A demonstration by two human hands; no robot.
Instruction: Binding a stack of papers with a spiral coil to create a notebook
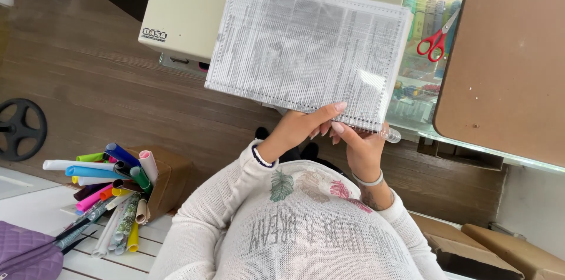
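Left hand: the left hand [297, 128] is holding the lower edge of a stack of printed sheets [306, 47]; its fingers are curling over the edge from below and pinching it, the thumb is lying along the border.
Right hand: the right hand [362, 144] is closing around a clear plastic binding spiral [389, 134] at the same edge, with the fingers pressed together on it; the end of the spiral is sticking out to the right of the hand.
Stack of sheets: it is being held up in the air in front of the person, tilted a little, above the dark wooden floor [88, 74]; a row of small punched holes is running along its borders, and a clear cover is shining on top.
Behind the stack: a beige machine [188, 9] is standing partly hidden by the sheets.
Right side: red scissors [434, 38] are lying on a glass surface, just beside a brown board [512, 62].
Lower left: many coloured paper rolls [112, 191] are standing in a brown box [168, 180], and a purple quilted bag [26, 253] is lying near them.
Clothing: the person is wearing a white knitted sweater [294, 233].
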